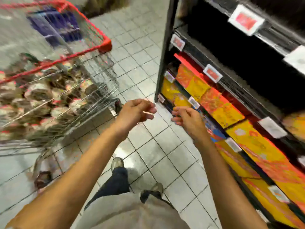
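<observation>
left hand [137,111]: held out over the tiled floor [166,156], between the cart and the shelf; its fingers [149,111] are loosely curled with the thumb on top and hold nothing.
right hand [187,119]: stretched toward the low edge of the shelf unit [163,63]; its fingers [177,111] are slightly spread and bent, with nothing in them. blur hides whether the tips touch the shelf edge.
yellow packs [172,94]: lying in a row on the lower shelves, just beyond the right fingertips, orange print facing up.
price tag [193,102]: clipped to the shelf rail just above the right hand.
cart [105,44]: wire with a red rim, to the left, near the left hand.
packets [41,93]: brown and white, piled inside the cart.
</observation>
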